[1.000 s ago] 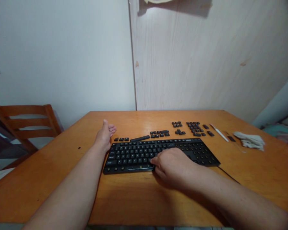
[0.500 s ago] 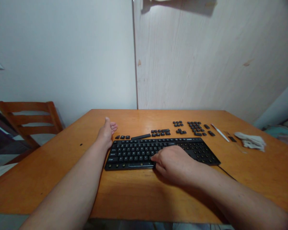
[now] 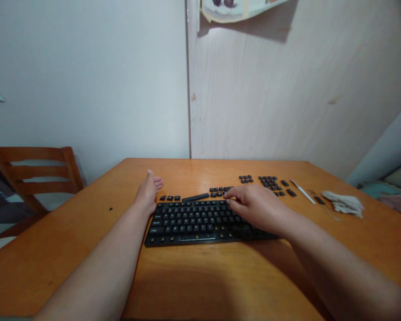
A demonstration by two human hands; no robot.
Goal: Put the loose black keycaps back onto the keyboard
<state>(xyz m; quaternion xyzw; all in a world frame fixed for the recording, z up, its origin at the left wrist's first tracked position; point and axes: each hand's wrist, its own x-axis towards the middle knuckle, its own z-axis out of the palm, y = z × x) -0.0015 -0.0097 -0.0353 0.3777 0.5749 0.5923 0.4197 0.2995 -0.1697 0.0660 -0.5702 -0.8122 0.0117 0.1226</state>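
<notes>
A black keyboard (image 3: 187,220) lies on the wooden table, with bare key posts along its front row and part of the row above. My left hand (image 3: 149,191) rests on its side by the keyboard's back left corner, fingers stretched out and holding nothing. Over the keyboard's right half reaches my right hand (image 3: 250,200), covering much of it. Its thumb and forefinger are pinched at a small black keycap (image 3: 225,195) in the loose group behind the keyboard. The long space bar (image 3: 195,197) lies left of that group, and three more loose keycaps (image 3: 170,198) sit beside my left hand.
Farther right lie more loose keycaps (image 3: 269,182), a white pen-like stick (image 3: 302,191), a small dark piece (image 3: 318,200) and a crumpled pale cloth (image 3: 344,203). One tiny dark piece (image 3: 111,208) is on the left. A wooden chair (image 3: 36,171) stands beyond the table's left edge.
My right hand has moved from the keyboard's lower key rows back to the loose keycaps behind it. My left hand stays in place. The view has tilted up slightly.
</notes>
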